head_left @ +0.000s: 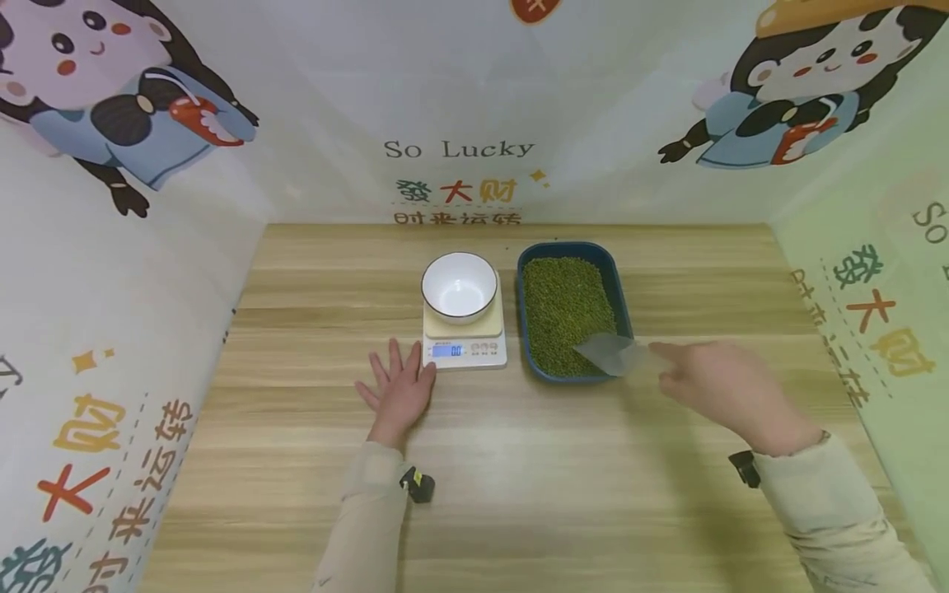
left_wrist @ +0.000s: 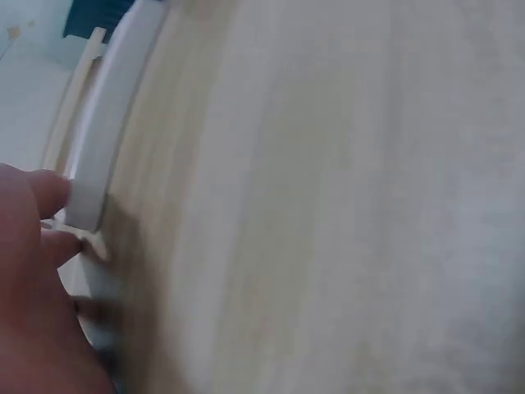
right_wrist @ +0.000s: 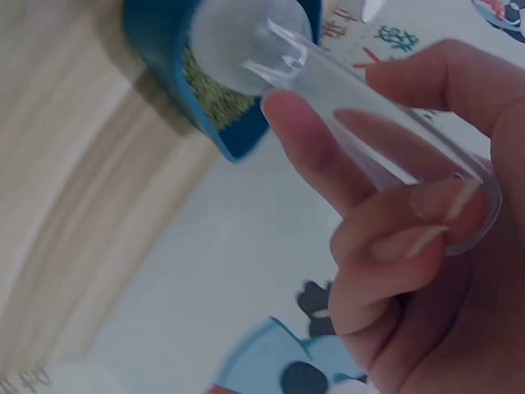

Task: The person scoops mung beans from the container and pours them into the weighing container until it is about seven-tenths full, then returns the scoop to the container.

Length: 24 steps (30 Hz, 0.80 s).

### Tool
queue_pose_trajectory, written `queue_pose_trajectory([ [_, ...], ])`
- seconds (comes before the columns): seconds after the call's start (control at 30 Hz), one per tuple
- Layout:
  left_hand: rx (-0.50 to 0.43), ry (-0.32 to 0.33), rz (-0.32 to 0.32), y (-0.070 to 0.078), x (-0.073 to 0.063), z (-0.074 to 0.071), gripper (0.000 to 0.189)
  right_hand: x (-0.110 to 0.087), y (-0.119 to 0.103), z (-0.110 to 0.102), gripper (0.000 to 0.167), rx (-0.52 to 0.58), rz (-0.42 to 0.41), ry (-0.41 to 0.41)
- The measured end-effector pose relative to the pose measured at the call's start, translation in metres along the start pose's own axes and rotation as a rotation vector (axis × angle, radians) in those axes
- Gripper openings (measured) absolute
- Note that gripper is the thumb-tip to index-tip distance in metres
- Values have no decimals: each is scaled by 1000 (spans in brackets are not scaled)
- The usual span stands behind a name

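My right hand (head_left: 722, 387) grips the handle of a clear plastic scoop (right_wrist: 385, 123), its fingers curled round it in the right wrist view. The scoop's bowl end overlaps the near right corner of a blue tub (head_left: 525, 329) filled with small green beans (head_left: 567, 309). My left hand (head_left: 400, 395) lies with fingers spread on the table, thumb right at the near left corner of a kitchen scale (head_left: 485, 352). On the scale stands a white bowl (head_left: 460, 284) with a dark rim, and nothing shows inside it. The scale's display (head_left: 448, 351) reads about zero.
The wood-grain table (head_left: 519, 494) is bounded at the back and both sides by white printed sheets (head_left: 326, 148) with cartoon figures and lettering. The tub stands just right of the scale, a narrow gap between them. A small dark camera (head_left: 418, 484) sits on the left wrist.
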State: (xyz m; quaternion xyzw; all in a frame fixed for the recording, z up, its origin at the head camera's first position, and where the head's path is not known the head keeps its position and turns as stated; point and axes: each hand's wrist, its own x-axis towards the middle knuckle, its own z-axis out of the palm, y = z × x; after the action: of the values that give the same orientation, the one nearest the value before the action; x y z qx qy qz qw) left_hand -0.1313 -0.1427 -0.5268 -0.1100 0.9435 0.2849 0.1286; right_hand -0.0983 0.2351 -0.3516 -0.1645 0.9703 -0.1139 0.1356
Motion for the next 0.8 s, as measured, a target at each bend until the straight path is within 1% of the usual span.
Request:
queue_pose_trajectory([
  [0.07,-10,-13,-8,1,0,-1,57,4,1,10,42,2,-22,34],
  [0.13,-6,-10,-14,2,-1,0,57,9,2,20,41,0,-35,72],
  [0.23,30,2,-14,2,0,4,60,14,2,35,37,12,-36,128],
  [0.33,65,13,-3,1,0,6,63,19,-2,48,38,50,2,176],
  [0.47,60,29,4,2,-1,5,62,25,-10,65,40,68,53,246],
  [0.57,62,29,2,3,-2,4,62,32,-15,76,43,97,75,271],
  [0.8,57,18,-14,4,-3,5,58,46,-17,94,44,182,79,294],
])
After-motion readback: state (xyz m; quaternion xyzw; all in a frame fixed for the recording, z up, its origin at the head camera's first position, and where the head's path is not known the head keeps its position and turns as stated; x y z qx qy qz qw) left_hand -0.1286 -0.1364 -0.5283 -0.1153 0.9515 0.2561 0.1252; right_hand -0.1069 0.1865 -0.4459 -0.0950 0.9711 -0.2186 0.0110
